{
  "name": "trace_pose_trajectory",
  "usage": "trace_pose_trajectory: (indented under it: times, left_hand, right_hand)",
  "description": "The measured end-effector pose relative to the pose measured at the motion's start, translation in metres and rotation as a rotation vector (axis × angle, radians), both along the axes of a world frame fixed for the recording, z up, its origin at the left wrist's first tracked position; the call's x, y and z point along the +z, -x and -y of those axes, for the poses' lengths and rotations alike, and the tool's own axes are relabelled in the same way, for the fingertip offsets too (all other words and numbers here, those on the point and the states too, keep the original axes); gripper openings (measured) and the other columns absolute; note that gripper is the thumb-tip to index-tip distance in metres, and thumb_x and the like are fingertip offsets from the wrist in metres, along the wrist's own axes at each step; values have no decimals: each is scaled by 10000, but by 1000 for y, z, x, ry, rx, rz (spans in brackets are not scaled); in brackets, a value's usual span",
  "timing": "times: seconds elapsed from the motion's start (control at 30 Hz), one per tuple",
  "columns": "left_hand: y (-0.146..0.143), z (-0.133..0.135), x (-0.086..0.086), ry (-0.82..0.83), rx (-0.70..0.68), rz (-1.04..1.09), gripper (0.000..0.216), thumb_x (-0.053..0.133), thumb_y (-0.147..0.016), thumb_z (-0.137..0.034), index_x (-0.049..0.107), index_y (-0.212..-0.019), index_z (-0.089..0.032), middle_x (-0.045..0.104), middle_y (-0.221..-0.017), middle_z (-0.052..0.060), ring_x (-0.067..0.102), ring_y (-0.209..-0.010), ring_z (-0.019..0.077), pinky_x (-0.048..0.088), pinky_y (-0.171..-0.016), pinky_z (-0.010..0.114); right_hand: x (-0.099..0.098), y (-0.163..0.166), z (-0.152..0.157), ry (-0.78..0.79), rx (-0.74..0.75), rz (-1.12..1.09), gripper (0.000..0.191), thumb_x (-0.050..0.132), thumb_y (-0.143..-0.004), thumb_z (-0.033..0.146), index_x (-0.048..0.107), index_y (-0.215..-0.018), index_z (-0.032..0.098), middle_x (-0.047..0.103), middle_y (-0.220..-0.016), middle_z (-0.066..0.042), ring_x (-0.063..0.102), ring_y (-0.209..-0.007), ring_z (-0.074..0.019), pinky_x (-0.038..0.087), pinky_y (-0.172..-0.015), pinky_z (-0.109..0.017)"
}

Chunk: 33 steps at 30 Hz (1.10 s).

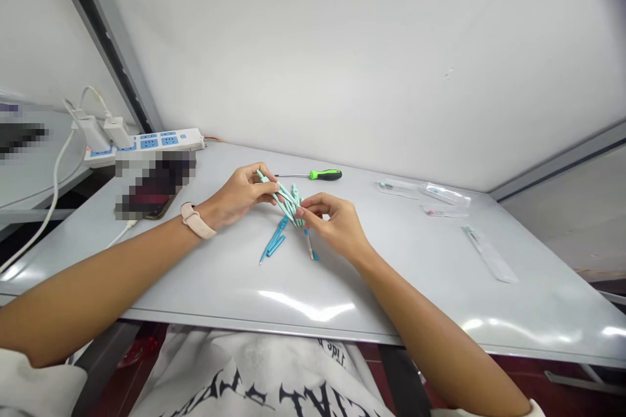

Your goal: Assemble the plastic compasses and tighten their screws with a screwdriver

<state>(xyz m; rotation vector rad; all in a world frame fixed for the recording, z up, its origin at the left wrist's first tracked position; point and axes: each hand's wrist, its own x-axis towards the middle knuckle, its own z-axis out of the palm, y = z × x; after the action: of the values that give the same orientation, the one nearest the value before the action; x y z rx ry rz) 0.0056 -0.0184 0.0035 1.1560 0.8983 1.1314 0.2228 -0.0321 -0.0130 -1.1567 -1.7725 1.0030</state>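
My left hand (pixel 239 197) grips a bundle of slim mint-green plastic tubes (pixel 288 203) near its upper end. My right hand (pixel 337 225) pinches the lower end of the same bundle between thumb and fingers. Below the bundle, several slim blue plastic pieces (pixel 274 241) lie on the white table (pixel 323 293), one with a pointed tip. A thin piece with a pale shaft and blue end (pixel 310 247) lies just under my right fingers. A screwdriver with a green and black handle (pixel 313 174) lies beyond my hands.
Clear plastic sleeves (pixel 423 194) and a long sealed packet (pixel 489 254) lie on the table's right side. At the back left are a power strip (pixel 144 146) with white chargers, a blurred phone (pixel 154 186) and white cables. A wall rises behind the table.
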Motion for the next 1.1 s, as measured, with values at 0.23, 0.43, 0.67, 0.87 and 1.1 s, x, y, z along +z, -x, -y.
trace_pose_trajectory:
  times: [0.23, 0.43, 0.67, 0.87, 1.1]
  left_hand:
    - [-1, 0, 0, -7, 8, -5, 270, 823, -718, -220, 558, -753, -178, 702, -727, 11, 712, -718, 161, 575, -754, 331]
    - [-2, 1, 0, -40, 34, -57, 277, 830, -714, -223, 559, -748, -177, 686, -737, 8, 711, -718, 161, 585, -752, 339]
    - [-2, -1, -3, -98, 54, -121, 245, 802, -741, -226, 562, -757, -180, 673, -740, 5, 711, -725, 170, 592, -747, 354]
    - [-2, -1, -3, -117, 62, -155, 253, 808, -736, -247, 565, -768, -185, 672, -761, 7, 712, -725, 169, 595, -734, 344]
    - [-2, -1, -4, -133, 72, -166, 245, 796, -743, -242, 558, -769, -190, 692, -760, 13, 726, -726, 176, 592, -719, 329]
  right_hand:
    - [-1, 0, 1, -58, 0, 73, 120, 691, -852, 324, 692, -828, 206, 774, -766, -32, 692, -666, -187, 515, -659, -331]
    - [-3, 0, 1, -90, 11, 95, 144, 663, -875, 352, 678, -861, 209, 778, -782, -35, 702, -682, -191, 516, -664, -333]
    - [-5, 0, 1, -141, -2, 175, 114, 643, -884, 329, 670, -868, 219, 766, -770, -26, 690, -681, -187, 512, -673, -336]
    - [-6, -1, 0, -253, -6, 250, 78, 637, -874, 303, 664, -851, 234, 747, -740, -12, 678, -649, -186, 520, -659, -331]
    - [-7, -1, -1, -249, 32, 297, 116, 585, -939, 315, 643, -876, 237, 745, -770, -15, 661, -663, -183, 497, -659, -322]
